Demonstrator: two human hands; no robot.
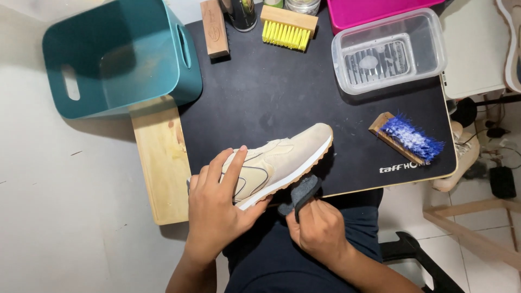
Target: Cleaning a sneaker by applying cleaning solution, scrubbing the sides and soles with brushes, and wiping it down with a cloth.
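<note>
Nearest the camera, the right hand (319, 230) has its grip clamped on a dark cloth (300, 193), which is pressed up against the white sole edge of a beige shoe (282, 163). Only part of the cloth shows past the fingers. The left hand (217, 209) lies over the shoe's heel end, its grip closed on it with the forefinger stretched along the side; the heel is hidden beneath that hand. The shoe rests at the near edge of a black tabletop (282, 92), toe pointing away to the right.

Farther back, a blue brush (407, 137) lies on its side, and a clear tub (389, 51) holds something ribbed that is hard to make out through the plastic. A yellow brush (286, 27), a wooden block (214, 27), a dark bottle (241, 13) and a pink box (374, 11) are cut off at the top edge. A teal bin (116, 57) stands on a pale wooden board (163, 157) at the left. White tiled floor (59, 217) surrounds it all.
</note>
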